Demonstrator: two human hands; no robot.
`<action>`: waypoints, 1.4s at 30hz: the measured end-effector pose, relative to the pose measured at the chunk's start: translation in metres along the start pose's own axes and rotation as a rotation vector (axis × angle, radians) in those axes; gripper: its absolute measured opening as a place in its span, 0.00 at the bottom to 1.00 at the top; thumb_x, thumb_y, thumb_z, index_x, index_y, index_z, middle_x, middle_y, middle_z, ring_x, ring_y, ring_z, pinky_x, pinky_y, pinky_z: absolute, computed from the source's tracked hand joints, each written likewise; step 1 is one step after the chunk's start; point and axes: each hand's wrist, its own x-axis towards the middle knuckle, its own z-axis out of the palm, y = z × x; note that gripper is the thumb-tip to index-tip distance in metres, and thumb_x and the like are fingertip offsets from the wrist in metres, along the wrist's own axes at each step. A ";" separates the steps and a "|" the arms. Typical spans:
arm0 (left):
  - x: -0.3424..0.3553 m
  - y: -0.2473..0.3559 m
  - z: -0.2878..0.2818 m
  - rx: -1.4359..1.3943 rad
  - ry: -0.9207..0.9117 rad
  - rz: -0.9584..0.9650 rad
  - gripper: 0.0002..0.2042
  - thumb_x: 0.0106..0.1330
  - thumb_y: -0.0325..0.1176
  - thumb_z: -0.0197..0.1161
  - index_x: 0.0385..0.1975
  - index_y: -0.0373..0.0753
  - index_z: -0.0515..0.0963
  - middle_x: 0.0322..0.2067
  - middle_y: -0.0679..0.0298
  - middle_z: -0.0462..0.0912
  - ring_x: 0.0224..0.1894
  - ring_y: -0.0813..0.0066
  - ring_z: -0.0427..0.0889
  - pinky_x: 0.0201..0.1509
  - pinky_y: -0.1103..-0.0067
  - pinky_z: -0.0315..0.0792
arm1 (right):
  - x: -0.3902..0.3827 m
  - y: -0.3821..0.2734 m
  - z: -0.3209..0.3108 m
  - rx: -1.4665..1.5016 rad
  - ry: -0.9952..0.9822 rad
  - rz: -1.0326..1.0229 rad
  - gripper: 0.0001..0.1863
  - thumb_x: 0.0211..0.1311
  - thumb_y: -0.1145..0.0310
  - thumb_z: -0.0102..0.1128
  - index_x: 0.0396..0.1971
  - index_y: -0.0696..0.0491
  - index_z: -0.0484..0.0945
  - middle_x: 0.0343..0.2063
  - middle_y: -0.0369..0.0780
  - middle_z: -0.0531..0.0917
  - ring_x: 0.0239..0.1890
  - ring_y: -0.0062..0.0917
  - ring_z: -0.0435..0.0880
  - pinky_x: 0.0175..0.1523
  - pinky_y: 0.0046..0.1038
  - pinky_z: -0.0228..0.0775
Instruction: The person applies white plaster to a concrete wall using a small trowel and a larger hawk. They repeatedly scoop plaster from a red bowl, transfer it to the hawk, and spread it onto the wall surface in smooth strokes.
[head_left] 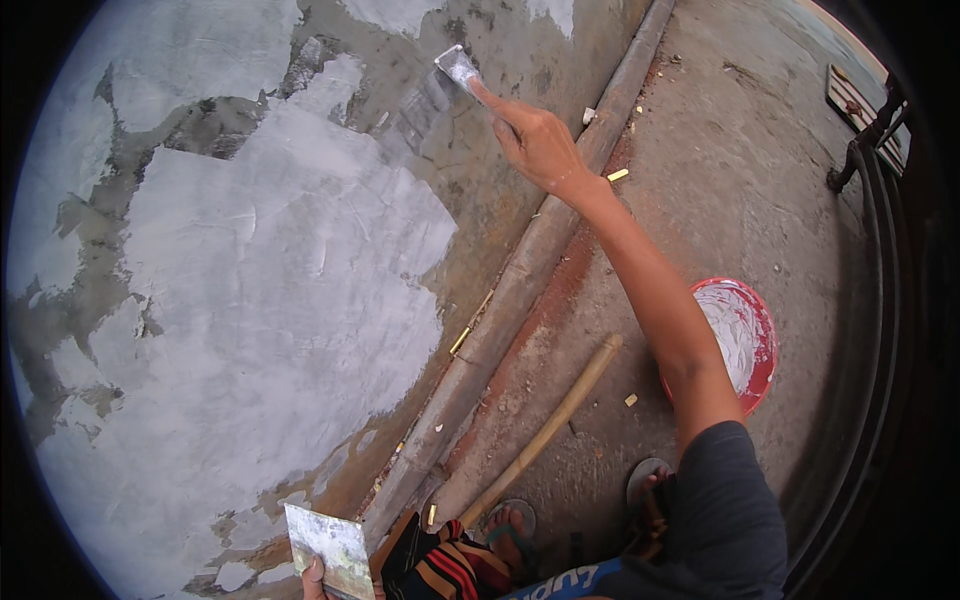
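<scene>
My right hand grips a narrow metal scraper high on the grey wall, its blade on or very near bare, mottled plaster. My right arm reaches across from the lower right. Large rough patches of white filler cover much of the wall to the left. At the bottom edge my left hand holds a square metal plate, smeared and scuffed, with only some fingers showing.
A long pipe runs along the wall's base. A wooden pole lies by my sandalled feet. A red tub of white paste stands right of my arm. A board with dark metal legs is at the upper right.
</scene>
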 end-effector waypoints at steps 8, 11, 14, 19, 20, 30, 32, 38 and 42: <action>0.001 -0.001 0.000 0.046 -0.015 -0.010 0.16 0.67 0.31 0.53 0.54 0.35 0.70 0.48 0.57 0.81 0.49 0.67 0.81 0.49 0.74 0.77 | -0.050 0.010 -0.011 0.002 -0.171 0.108 0.26 0.65 0.73 0.53 0.63 0.40 0.69 0.17 0.44 0.72 0.18 0.29 0.62 0.30 0.29 0.65; -0.003 -0.005 0.006 0.036 -0.012 -0.017 0.16 0.67 0.31 0.54 0.54 0.35 0.71 0.48 0.57 0.81 0.50 0.67 0.81 0.51 0.74 0.76 | -0.019 -0.006 -0.040 0.040 -0.037 0.110 0.23 0.64 0.72 0.53 0.60 0.42 0.72 0.16 0.47 0.72 0.17 0.30 0.64 0.30 0.31 0.65; -0.005 -0.006 0.009 0.046 -0.035 -0.012 0.16 0.67 0.31 0.54 0.54 0.35 0.71 0.49 0.57 0.81 0.50 0.67 0.80 0.52 0.74 0.76 | 0.017 -0.030 -0.064 0.027 -0.060 0.183 0.22 0.63 0.73 0.53 0.58 0.45 0.74 0.17 0.50 0.74 0.17 0.35 0.68 0.30 0.34 0.67; -0.006 -0.008 0.010 0.026 -0.036 0.000 0.17 0.67 0.30 0.54 0.55 0.35 0.70 0.50 0.57 0.80 0.51 0.67 0.80 0.54 0.73 0.75 | 0.025 -0.037 -0.034 -0.084 -0.008 0.169 0.21 0.63 0.73 0.51 0.58 0.52 0.73 0.17 0.51 0.73 0.17 0.41 0.68 0.29 0.37 0.66; -0.005 -0.008 0.010 0.021 -0.047 -0.002 0.17 0.67 0.30 0.54 0.55 0.35 0.70 0.50 0.57 0.80 0.51 0.67 0.80 0.54 0.72 0.75 | 0.022 -0.036 -0.025 -0.074 0.023 0.165 0.21 0.63 0.73 0.50 0.57 0.53 0.73 0.16 0.52 0.72 0.16 0.41 0.68 0.29 0.37 0.66; -0.006 -0.003 0.000 0.013 -0.036 -0.016 0.17 0.67 0.30 0.53 0.54 0.35 0.70 0.49 0.57 0.80 0.50 0.67 0.80 0.52 0.72 0.76 | -0.001 -0.075 -0.053 0.133 -0.139 0.258 0.21 0.64 0.74 0.48 0.57 0.55 0.73 0.11 0.46 0.67 0.14 0.29 0.65 0.26 0.32 0.64; -0.008 -0.002 -0.001 0.014 -0.016 -0.032 0.16 0.67 0.31 0.53 0.54 0.36 0.70 0.49 0.58 0.81 0.50 0.68 0.81 0.51 0.73 0.76 | 0.018 -0.069 -0.061 0.115 -0.067 0.317 0.21 0.64 0.73 0.48 0.57 0.55 0.73 0.10 0.44 0.66 0.14 0.26 0.63 0.26 0.31 0.64; -0.010 -0.001 0.005 0.008 -0.038 -0.007 0.16 0.67 0.31 0.54 0.53 0.36 0.71 0.48 0.58 0.81 0.49 0.68 0.81 0.50 0.74 0.77 | 0.021 -0.076 -0.032 0.024 -0.031 0.264 0.20 0.64 0.73 0.48 0.56 0.56 0.73 0.12 0.49 0.71 0.14 0.36 0.68 0.27 0.34 0.65; -0.011 -0.001 0.005 0.005 -0.036 0.003 0.16 0.67 0.30 0.53 0.53 0.35 0.71 0.48 0.57 0.81 0.49 0.67 0.81 0.50 0.74 0.77 | -0.003 -0.099 -0.034 0.068 -0.172 0.245 0.20 0.64 0.74 0.48 0.56 0.57 0.73 0.13 0.52 0.71 0.15 0.41 0.69 0.28 0.36 0.66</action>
